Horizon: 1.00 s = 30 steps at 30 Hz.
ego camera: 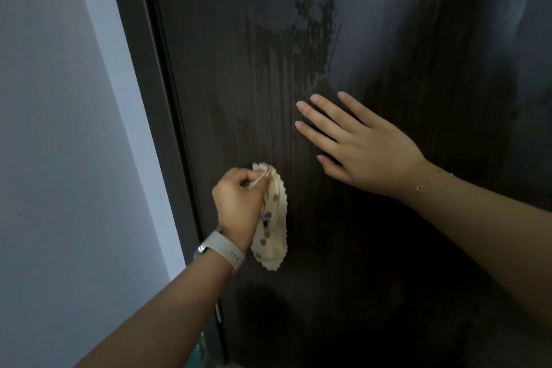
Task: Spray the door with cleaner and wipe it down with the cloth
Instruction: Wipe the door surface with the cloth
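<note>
- The dark wood-grain door (388, 248) is filling most of the view — upright, with its frame (140, 69) running down the left edge beside a pale wall (53, 128).
- A wet patch of streaks (298, 42) is showing on the upper middle of the panel.
- The right hand (358, 146) is lying flat on the panel, fingers straight.
- The left hand (239, 203) is gripping a spotted cloth (273, 227) against the panel — lower left.
</note>
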{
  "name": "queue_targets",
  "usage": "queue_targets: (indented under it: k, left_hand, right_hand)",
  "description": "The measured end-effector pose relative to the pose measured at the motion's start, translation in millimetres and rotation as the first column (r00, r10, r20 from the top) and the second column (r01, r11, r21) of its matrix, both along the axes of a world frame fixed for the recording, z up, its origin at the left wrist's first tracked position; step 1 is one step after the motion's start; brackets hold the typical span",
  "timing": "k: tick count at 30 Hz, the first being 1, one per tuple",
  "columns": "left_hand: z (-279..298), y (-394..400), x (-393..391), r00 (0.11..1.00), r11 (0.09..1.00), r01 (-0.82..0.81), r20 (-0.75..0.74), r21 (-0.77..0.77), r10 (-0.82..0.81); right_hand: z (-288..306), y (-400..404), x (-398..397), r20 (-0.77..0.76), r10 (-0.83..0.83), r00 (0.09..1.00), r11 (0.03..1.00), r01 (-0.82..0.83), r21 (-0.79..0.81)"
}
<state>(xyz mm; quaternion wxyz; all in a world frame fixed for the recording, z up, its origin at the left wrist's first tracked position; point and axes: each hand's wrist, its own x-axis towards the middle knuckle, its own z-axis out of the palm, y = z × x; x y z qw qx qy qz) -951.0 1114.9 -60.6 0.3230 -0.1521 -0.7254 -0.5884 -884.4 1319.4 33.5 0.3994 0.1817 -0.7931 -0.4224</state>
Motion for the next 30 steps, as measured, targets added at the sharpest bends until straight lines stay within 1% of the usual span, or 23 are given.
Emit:
queue_targets:
  k: [2,4,5,7,9,12,14,15,17,20,22,23,24,26,28,30]
  left_hand:
    - [29,8,-3,0.998,0.999,-0.002,-0.070,0.052,0.006]
    - [44,14,-3,0.995,0.989,-0.006,-0.095,0.145,0.020]
    - [43,16,-2,0.995,0.986,0.000,-0.100,0.167,0.017]
    - [22,19,3,0.995,0.992,0.031,-0.099,0.119,-0.019]
    - [-17,22,11,0.997,0.996,0.075,-0.018,0.052,-0.074]
    - [-78,20,24,0.986,0.994,0.097,0.145,-0.051,-0.089]
    - [-93,17,28,0.969,0.991,0.113,0.228,-0.064,-0.096]
    - [-88,16,29,0.965,0.990,0.129,0.236,-0.048,-0.114]
    - [-52,20,29,0.972,0.987,0.158,0.170,0.021,-0.160]
    - [40,34,22,0.985,0.969,0.175,-0.014,0.174,-0.175]
    - [96,45,19,0.980,0.949,0.195,-0.085,0.247,-0.180]
    - [114,51,21,0.977,0.940,0.207,-0.108,0.271,-0.184]
    - [122,58,23,0.974,0.933,0.218,-0.128,0.286,-0.189]
    - [115,69,33,0.970,0.937,0.226,-0.149,0.266,-0.192]
    - [84,77,44,0.967,0.955,0.229,-0.160,0.187,-0.200]
    - [49,80,53,0.966,0.968,0.235,-0.135,0.089,-0.221]
  right_hand:
    - [-1,1,-1,0.005,0.001,1.000,1.000,-0.001,-0.001]
    - [-1,2,-2,0.009,0.002,1.000,1.000,-0.002,-0.002]
    - [-2,2,-2,0.009,0.001,1.000,1.000,-0.001,-0.003]
    - [-2,3,0,0.002,-0.011,1.000,1.000,0.011,0.000]
    - [-2,3,1,0.010,-0.016,1.000,1.000,0.016,0.003]
    - [2,0,5,0.039,-0.016,0.999,1.000,0.017,-0.026]
    - [7,-3,11,0.081,-0.017,0.997,0.999,0.020,-0.036]
    - [11,-3,15,0.093,-0.023,0.995,0.999,0.025,-0.024]
    - [21,2,28,0.074,-0.025,0.997,0.999,0.027,-0.024]
    - [39,20,53,0.006,-0.010,1.000,0.993,0.011,-0.120]
    - [48,31,66,-0.008,-0.020,1.000,0.985,0.018,-0.172]
    - [51,34,71,-0.005,-0.023,1.000,0.980,0.022,-0.199]
    - [52,38,74,0.000,-0.026,1.000,0.974,0.025,-0.224]
    - [48,43,80,0.022,-0.042,0.999,0.964,0.046,-0.260]
    - [38,47,81,0.052,-0.068,0.996,0.954,0.080,-0.287]
    - [24,48,83,0.088,-0.093,0.992,0.942,0.116,-0.315]
